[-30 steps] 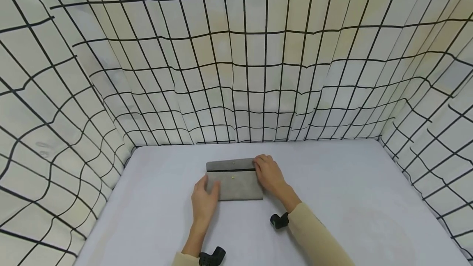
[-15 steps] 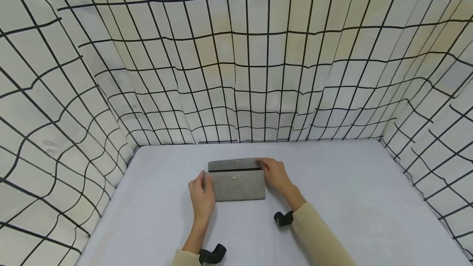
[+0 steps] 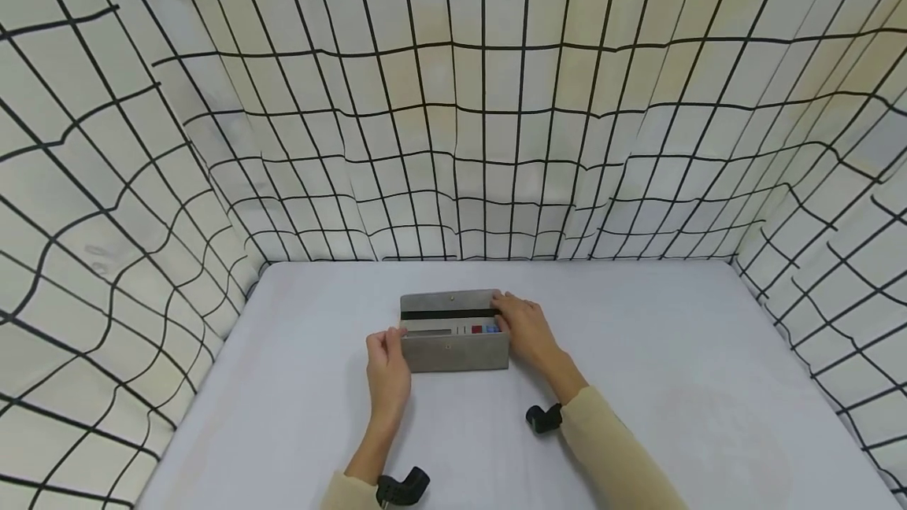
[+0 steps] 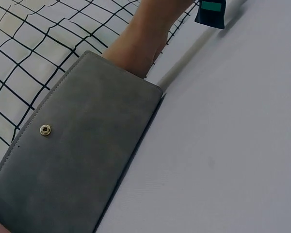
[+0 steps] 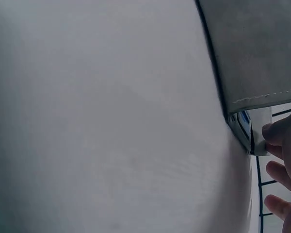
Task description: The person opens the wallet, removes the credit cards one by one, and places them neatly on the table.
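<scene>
In the head view a grey wallet (image 3: pixel 455 353) lies on the white table, its flap (image 3: pixel 453 302) raised at the back. The mouth gapes, showing a pale inside with a dark strip and small red and blue patches; I cannot tell what these are. My left hand (image 3: pixel 387 376) pinches the front panel's upper left corner. At the right end, my right hand (image 3: pixel 531 334) holds the flap's edge. The left wrist view shows the front panel with a gold snap (image 4: pixel 45 130). In the right wrist view, the right fingers (image 5: pixel 280 173) are at the wallet's open side, where something blue shows.
White cloth covers the table (image 3: pixel 659 384) around the wallet. Behind and at both sides rise pale walls with a black grid (image 3: pixel 496 140). A black wrist camera (image 3: pixel 403 486) sits on the left wrist, another camera (image 3: pixel 544 419) on the right.
The wallet's mouth has opened wide: the front panel tips toward me and the coloured contents now show. My left hand has shifted from the left side to the front panel's upper corner.
</scene>
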### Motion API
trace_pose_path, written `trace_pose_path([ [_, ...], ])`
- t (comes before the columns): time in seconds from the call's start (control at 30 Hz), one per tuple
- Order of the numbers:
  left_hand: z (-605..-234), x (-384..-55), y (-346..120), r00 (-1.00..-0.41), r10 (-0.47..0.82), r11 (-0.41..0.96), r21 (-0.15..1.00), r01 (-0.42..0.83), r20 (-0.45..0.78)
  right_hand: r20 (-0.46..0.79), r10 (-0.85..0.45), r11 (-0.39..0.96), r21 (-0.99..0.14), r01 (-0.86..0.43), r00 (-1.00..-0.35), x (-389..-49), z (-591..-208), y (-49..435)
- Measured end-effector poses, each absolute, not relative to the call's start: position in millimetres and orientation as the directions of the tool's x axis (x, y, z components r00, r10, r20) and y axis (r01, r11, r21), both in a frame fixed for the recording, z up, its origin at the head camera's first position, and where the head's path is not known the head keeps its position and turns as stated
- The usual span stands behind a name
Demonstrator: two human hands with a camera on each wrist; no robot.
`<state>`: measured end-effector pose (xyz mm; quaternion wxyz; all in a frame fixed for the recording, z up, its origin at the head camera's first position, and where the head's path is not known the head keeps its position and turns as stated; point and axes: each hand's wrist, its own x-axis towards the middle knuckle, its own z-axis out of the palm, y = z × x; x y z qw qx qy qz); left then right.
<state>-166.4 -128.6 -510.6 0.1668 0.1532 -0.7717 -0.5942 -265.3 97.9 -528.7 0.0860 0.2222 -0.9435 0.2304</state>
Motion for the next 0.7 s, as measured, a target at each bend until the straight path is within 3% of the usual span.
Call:
trace_pose_path([
  [0.4,-501,-128,-144,-0.934,-0.354,0.400,0.894,-0.203,-0.053,0.329,-0.416,0.786,-0.339,-0.517,-0.848,-257,-527,97],
  [0.7,-495,-115,-153,-0.933,-0.349,0.451,0.856,-0.254,-0.093,0.279,-0.400,0.752,-0.445,-0.486,-0.873,-250,-522,99],
])
